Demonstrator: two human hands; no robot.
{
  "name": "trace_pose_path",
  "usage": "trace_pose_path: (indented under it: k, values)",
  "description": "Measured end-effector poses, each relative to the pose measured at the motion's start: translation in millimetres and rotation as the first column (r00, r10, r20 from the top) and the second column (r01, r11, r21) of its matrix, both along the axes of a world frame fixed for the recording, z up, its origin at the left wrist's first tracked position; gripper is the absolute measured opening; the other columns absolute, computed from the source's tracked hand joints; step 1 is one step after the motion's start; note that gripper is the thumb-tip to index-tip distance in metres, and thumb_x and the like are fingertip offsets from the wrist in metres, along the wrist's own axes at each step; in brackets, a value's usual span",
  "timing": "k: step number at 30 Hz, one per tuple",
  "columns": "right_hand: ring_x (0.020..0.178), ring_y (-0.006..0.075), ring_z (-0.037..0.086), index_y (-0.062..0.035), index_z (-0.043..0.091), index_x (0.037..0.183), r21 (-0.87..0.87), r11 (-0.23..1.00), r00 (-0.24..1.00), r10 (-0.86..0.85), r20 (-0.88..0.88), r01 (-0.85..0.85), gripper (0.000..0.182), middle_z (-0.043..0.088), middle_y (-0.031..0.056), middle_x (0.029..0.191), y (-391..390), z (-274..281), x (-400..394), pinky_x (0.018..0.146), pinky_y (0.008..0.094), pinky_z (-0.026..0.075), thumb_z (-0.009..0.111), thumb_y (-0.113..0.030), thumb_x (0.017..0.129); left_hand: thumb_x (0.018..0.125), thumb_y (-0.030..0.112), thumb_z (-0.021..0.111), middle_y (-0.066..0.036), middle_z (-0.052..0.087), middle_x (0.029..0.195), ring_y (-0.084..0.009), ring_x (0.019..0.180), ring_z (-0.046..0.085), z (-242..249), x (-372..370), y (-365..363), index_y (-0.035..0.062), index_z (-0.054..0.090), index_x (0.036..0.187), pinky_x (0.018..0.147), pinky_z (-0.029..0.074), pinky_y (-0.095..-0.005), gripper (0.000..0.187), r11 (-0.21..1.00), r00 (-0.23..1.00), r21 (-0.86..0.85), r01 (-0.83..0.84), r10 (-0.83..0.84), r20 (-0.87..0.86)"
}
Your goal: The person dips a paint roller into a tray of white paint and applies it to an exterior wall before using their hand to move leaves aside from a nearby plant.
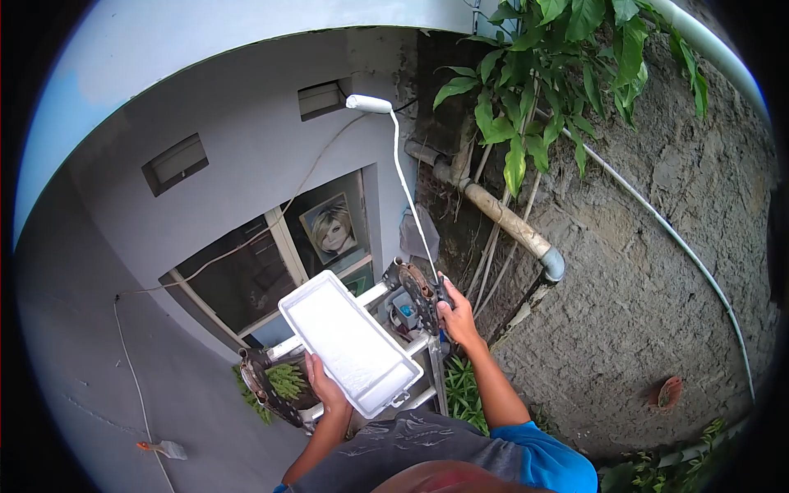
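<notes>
We are steadying the paint tray [352, 343] above the ladder [374, 294], left fingers [316, 371] spread along its edge, right fingers [445, 304] closing round the roller [370, 104] handle beside it, pipe [505, 218] jutting beyond.

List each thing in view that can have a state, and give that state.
Paint tray: held by the left hand, white paint inside.
Paint roller: raised in the right hand, sleeve coated white.
Ladder hinges: rusty.
Window: open or shut, cannot tell.
Paintbrush: out of the hands.
Drainpipe: joined to a gray elbow.
</notes>
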State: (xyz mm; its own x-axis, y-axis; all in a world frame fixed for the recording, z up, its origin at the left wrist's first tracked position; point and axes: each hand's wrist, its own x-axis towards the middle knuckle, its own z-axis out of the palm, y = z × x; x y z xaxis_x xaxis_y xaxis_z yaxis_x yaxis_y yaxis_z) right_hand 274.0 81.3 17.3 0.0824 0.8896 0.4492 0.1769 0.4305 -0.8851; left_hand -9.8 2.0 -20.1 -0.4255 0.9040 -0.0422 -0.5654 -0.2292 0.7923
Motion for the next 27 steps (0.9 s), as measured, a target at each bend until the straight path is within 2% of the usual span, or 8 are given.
trace_pose_path:
  k: [4, 6, 10, 13, 17, 21, 25, 27]
  values:
    - [0.058, 0.0053, 0.045, -0.0100, 0.038, 0.146, -0.140, 0.983, 0.970, 0.087, -0.229, -0.121, 0.057, 0.049, -0.0041, 0.072, -9.8, 6.4, 12.4, 0.052, 0.0213, 0.038, 0.060, -0.022, 0.096, 0.101, 0.028, 0.041, -0.016, 0.050, 0.133, -0.0235, 0.117, 0.053, 8.1, 2.5, -3.0, -0.0022, 0.034, 0.143, 0.100, 0.040, -0.0322, 0.052, 0.998, 0.999, -0.039, -0.051, 0.050, -0.011]
    - [0.052, 0.0031, 0.039, -0.0110, 0.039, 0.146, -0.121, 0.989, 0.965, 0.055, -0.257, -0.089, 0.053, 0.044, -0.0069, 0.066, -11.1, 21.5, 14.7, 0.046, 0.0194, 0.034, 0.058, -0.015, 0.096, 0.101, 0.028, 0.041, -0.015, 0.050, 0.133, -0.0236, 0.117, 0.053, 11.2, 1.9, -5.5, -0.0022, 0.033, 0.143, 0.100, 0.040, -0.0322, 0.053, 0.999, 0.999, -0.030, -0.040, 0.040, 0.017]
    - [0.049, 0.0031, 0.038, -0.0081, 0.038, 0.146, -0.091, 0.996, 0.984, -0.030, -0.177, 0.014, 0.052, 0.043, -0.0064, 0.065, -8.3, 42.3, 27.1, 0.043, 0.0198, 0.033, 0.056, -0.013, 0.097, 0.101, 0.029, 0.042, -0.015, 0.050, 0.133, -0.0234, 0.118, 0.052, 8.9, -0.4, -5.3, -0.0023, 0.032, 0.144, 0.100, 0.040, -0.0320, 0.054, 1.000, 0.999, -0.030, -0.010, 0.011, 0.035]
    - [0.048, 0.0038, 0.038, -0.0052, 0.037, 0.146, -0.103, 0.994, 0.978, 0.018, -0.207, -0.040, 0.052, 0.044, -0.0047, 0.064, -24.2, 64.7, 42.8, 0.042, 0.0202, 0.034, 0.054, -0.013, 0.098, 0.101, 0.029, 0.042, -0.015, 0.050, 0.133, -0.0227, 0.118, 0.052, 11.5, 1.3, -5.4, -0.0023, 0.032, 0.145, 0.100, 0.040, -0.0317, 0.054, 0.995, 0.998, -0.080, -0.065, 0.063, -0.021]
    - [0.047, 0.0038, 0.039, -0.0027, 0.040, 0.143, -0.143, 0.990, 0.999, -0.025, -0.028, 0.021, 0.048, 0.044, -0.0041, 0.062, -51.5, 92.4, 80.2, 0.042, 0.0203, 0.034, 0.052, -0.013, 0.098, 0.101, 0.028, 0.042, -0.014, 0.050, 0.134, -0.0218, 0.119, 0.052, 17.7, 3.0, -6.6, -0.0025, 0.031, 0.145, 0.100, 0.040, -0.0301, 0.055, 1.000, 1.000, -0.001, 0.004, -0.004, 0.023]
    - [0.046, 0.0038, 0.039, -0.0017, 0.044, 0.142, -0.209, 0.975, 0.981, -0.037, 0.191, 0.077, 0.048, 0.043, -0.0051, 0.059, -92.5, 129.3, 113.1, 0.043, 0.0202, 0.033, 0.053, -0.012, 0.096, 0.101, 0.028, 0.043, -0.014, 0.050, 0.134, -0.0207, 0.119, 0.052, 19.8, 5.2, -5.5, -0.0023, 0.032, 0.145, 0.101, 0.040, -0.0295, 0.054, 0.996, 0.998, -0.068, -0.049, 0.051, 0.028]
    - [0.048, 0.0051, 0.041, 0.0004, 0.049, 0.137, -0.258, 0.963, 0.878, 0.055, 0.475, 0.079, 0.048, 0.045, -0.0036, 0.059, -132.8, 167.5, 139.2, 0.046, 0.0222, 0.033, 0.059, -0.015, 0.093, 0.101, 0.029, 0.043, -0.013, 0.050, 0.135, -0.0203, 0.120, 0.051, 25.5, 4.9, -6.2, -0.0029, 0.031, 0.145, 0.102, 0.039, -0.0291, 0.055, 0.995, 1.000, -0.092, -0.026, 0.027, 0.014]
    - [0.048, 0.0059, 0.043, 0.0038, 0.056, 0.129, -0.268, 0.962, 0.765, 0.140, 0.629, 0.045, 0.044, 0.049, 0.0036, 0.060, -146.9, 182.3, 147.2, 0.047, 0.0246, 0.035, 0.063, -0.016, 0.090, 0.102, 0.028, 0.043, -0.013, 0.050, 0.134, -0.0201, 0.120, 0.051, 15.2, 3.6, -2.5, -0.0023, 0.032, 0.145, 0.102, 0.039, -0.0292, 0.054, 0.996, 0.998, -0.084, -0.039, 0.043, 0.036]
